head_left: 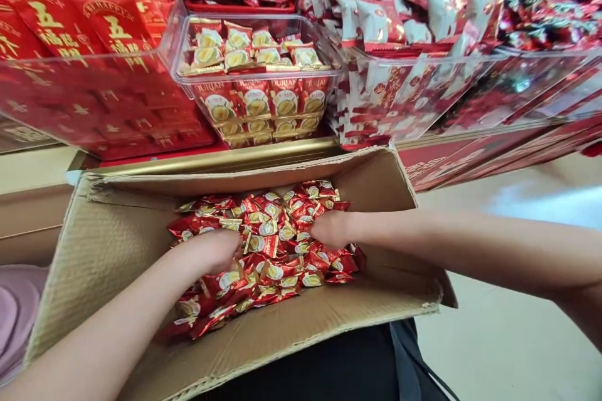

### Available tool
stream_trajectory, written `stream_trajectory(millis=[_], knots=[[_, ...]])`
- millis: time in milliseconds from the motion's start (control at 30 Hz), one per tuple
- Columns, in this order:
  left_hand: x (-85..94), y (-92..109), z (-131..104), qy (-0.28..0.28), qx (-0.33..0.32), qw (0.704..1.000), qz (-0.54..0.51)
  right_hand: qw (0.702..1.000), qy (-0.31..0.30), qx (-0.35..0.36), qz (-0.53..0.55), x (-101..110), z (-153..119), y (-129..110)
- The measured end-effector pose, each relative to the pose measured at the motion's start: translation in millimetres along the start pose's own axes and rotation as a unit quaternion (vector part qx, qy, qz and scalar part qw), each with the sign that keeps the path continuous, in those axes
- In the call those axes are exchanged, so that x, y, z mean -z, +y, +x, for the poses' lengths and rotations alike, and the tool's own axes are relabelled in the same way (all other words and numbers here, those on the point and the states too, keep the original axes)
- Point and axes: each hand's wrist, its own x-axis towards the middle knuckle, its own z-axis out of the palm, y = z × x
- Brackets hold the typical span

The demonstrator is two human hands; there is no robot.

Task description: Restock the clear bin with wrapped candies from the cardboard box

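An open cardboard box (103,250) holds a pile of small red and gold wrapped candies (268,263) with a yellow fruit picture. Both hands reach down into this pile. My left hand (223,249) is at the left-centre of the candies, its fingers sunk among the wrappers and hidden. On the right side of the pile, my right hand (330,229) touches the candies, and its fingertips are also out of sight. Behind the box stands a clear bin (256,75) with similar durian packets lined up in rows.
Clear bins of large red packets (113,19), white and red packets (380,81) and dark red sweets (540,25) line the shelf. A gold shelf edge (235,156) runs behind the box. Pink round things (19,313) lie at the lower left.
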Motion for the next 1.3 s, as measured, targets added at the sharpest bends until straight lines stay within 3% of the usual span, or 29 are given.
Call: stream_trajectory(millis=[300,467,567,633,700,767,833,867,900,933,1033,1100,1167,1300], knots=[[22.8,-19,0,0.153,0.006,0.986,-0.061,0.992,0.115,-0.050,-0.002,13,4,21],[27.3,-16,-6,0.185,-0.030,0.966,-0.178,0.976,0.219,0.017,-0.011,20,6,4],[29.5,-17,-10,0.173,-0.048,0.949,-0.259,0.979,0.192,0.032,0.053,30,11,-15],[31.9,-18,-15,0.161,-0.054,0.936,-0.307,0.975,0.154,0.021,0.160,38,14,-26],[35.0,-19,-20,0.156,-0.063,0.923,-0.347,0.927,0.142,0.043,0.345,45,14,-34],[37.6,-17,-26,0.155,-0.079,0.907,-0.385,0.817,0.133,0.112,0.550,50,11,-39],[39.0,-13,-30,0.149,-0.093,0.875,-0.451,0.699,0.132,0.183,0.679,53,6,-42],[39.1,-10,-32,0.146,-0.099,0.856,-0.486,0.666,0.137,0.205,0.704,54,3,-43],[38.8,-7,-33,0.144,-0.105,0.837,-0.517,0.654,0.148,0.215,0.710,54,-1,-44],[38.1,-4,-34,0.136,-0.111,0.823,-0.540,0.661,0.167,0.214,0.700,54,-4,-44],[34.9,3,-34,0.102,-0.145,0.815,-0.551,0.725,0.221,0.166,0.631,52,-13,-45],[32.8,7,-34,0.104,-0.167,0.822,-0.534,0.741,0.234,0.131,0.616,48,-17,-45],[31.9,11,-34,0.144,-0.179,0.822,-0.522,0.721,0.224,0.127,0.643,45,-21,-46],[33.6,15,-39,0.214,-0.167,0.790,-0.550,0.635,0.186,0.164,0.732,46,-31,-50]])
